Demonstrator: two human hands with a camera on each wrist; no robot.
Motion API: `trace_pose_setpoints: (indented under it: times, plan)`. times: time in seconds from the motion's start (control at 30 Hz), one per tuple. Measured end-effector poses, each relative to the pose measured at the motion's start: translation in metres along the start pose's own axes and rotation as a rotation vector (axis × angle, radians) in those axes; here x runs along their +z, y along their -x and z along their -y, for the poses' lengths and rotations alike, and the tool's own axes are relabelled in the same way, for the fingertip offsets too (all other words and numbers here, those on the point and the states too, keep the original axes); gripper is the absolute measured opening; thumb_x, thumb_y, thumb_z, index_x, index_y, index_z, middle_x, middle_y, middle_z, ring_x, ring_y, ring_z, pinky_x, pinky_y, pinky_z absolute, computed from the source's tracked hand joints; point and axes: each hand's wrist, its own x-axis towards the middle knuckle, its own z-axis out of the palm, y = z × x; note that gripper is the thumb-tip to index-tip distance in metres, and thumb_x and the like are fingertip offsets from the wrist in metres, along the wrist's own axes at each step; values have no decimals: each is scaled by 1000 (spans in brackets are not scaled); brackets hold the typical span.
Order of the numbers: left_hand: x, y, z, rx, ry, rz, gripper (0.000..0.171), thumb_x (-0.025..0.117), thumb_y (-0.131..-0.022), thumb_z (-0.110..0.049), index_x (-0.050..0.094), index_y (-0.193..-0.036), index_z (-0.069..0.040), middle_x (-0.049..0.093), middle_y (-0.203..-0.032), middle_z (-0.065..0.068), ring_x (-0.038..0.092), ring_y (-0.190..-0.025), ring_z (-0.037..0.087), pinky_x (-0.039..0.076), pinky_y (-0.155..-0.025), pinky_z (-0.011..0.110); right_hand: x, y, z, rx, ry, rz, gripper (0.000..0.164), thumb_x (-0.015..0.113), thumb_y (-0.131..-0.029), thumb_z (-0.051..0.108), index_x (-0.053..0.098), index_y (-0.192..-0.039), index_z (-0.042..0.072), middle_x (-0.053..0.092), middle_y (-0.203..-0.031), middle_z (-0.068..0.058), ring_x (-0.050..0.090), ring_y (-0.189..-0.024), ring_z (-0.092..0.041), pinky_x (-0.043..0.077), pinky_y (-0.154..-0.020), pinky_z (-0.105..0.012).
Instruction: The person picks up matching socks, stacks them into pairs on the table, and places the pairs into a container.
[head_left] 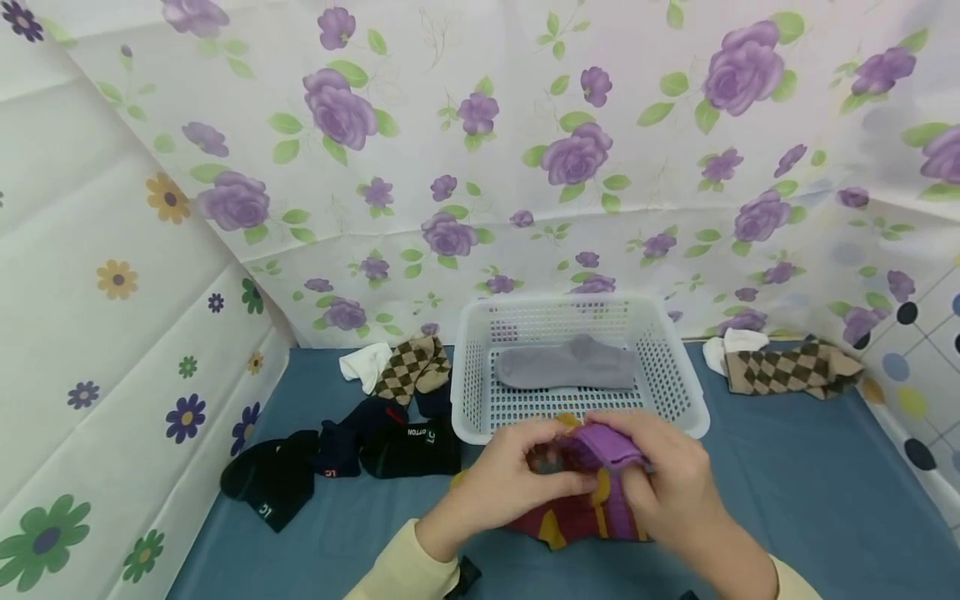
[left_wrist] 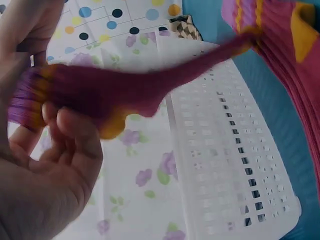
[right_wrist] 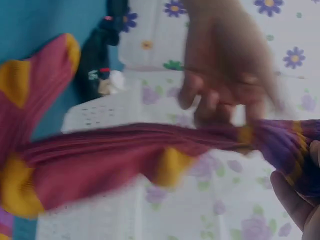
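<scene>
Both hands are at the purple cuff of a maroon sock (right_wrist: 110, 165) with yellow heel and toe, held up in front of the basket. My right hand (head_left: 671, 479) grips the folded purple cuff. Thumb and fingers of my left hand (head_left: 513, 479) hold the sock's other side near the opening; the leg hangs between the hands, blurred in the wrist views. A matching maroon sock (left_wrist: 307, 75) lies on the blue table below. The hands partly hide both socks in the head view.
A white perforated basket (head_left: 467, 392) holds a grey sock (head_left: 566, 367). Left of it lie black socks (head_left: 273, 479), a checked sock (head_left: 408, 367) and a white sock (head_left: 365, 365). Another checked sock (head_left: 787, 371) and white sock (head_left: 738, 343) lie right. Flowered sheeting walls the back.
</scene>
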Motion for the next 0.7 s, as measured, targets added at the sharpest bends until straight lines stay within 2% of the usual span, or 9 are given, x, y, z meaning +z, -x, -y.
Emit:
trace_pose_setpoints:
  times: [0.1, 0.2, 0.27, 0.33, 0.43, 0.53, 0.63, 0.7]
  plan:
    - [0, 0, 3, 37, -166, -32, 18, 71, -81, -41, 68, -95, -30, 52, -89, -5, 46, -71, 11, 42, -57, 20, -6, -10, 3, 1, -8, -65, 28, 49, -84, -5, 68, -103, 1, 69, -92, -10, 66, -82, -10, 48, -70, -11]
    - [-4, 1, 5, 40, -187, -7, 14, 70, -82, -38, 65, -88, -25, 52, -104, -6, 52, -88, 9, 47, -68, 21, -13, -18, 3, 1, -14, -136, 26, 48, -84, -7, 69, -99, -1, 70, -89, -12, 64, -78, -5, 42, -61, -11]
    - [-7, 2, 7, 31, -143, 35, 14, 68, -85, -33, 59, -85, -22, 55, -111, -7, 54, -97, 7, 50, -74, 23, -17, -21, 3, -5, -36, -193, 25, 49, -82, -10, 69, -95, -4, 70, -88, -13, 65, -78, -5, 40, -59, -13]
    - [-10, 3, 9, -2, -90, 62, 14, 65, -88, -31, 55, -86, -21, 59, -107, -7, 57, -97, 5, 52, -75, 24, -21, -22, 2, 1, -49, -229, 22, 51, -82, -10, 69, -94, -5, 70, -88, -14, 65, -78, -4, 39, -60, -12]
    - [-14, 6, 11, -53, -7, 57, 18, 63, -90, -30, 49, -87, -17, 58, -94, -3, 58, -72, 6, 50, -60, 22, -27, -21, -2, 25, -55, -252, 16, 59, -82, -8, 70, -93, -6, 71, -89, -13, 58, -66, 0, 35, -57, -11]
    - [-19, 10, 14, -78, 18, 3, 25, 68, -86, -30, 48, -95, -19, 52, -88, 0, 44, -54, 9, 41, -50, 23, -33, -18, -8, 83, -30, -227, 16, 65, -80, -6, 70, -95, -4, 71, -90, -12, 57, -65, 2, 39, -59, -8]
    - [-27, 14, 18, -96, 96, 15, 39, 76, -78, -25, 52, -109, -22, 57, -89, 2, 53, -55, 11, 49, -54, 25, -39, -13, -15, 165, 6, -177, 20, 68, -79, -5, 71, -98, 1, 72, -90, -9, 63, -73, 2, 46, -66, -7]
    - [-33, 17, 21, -94, 150, 75, 48, 79, -75, -19, 55, -117, -22, 65, -94, 4, 65, -72, 15, 55, -64, 29, -43, -9, -19, 221, 24, -126, 24, 68, -79, -6, 71, -100, 5, 71, -91, -7, 64, -76, 1, 46, -66, -7]
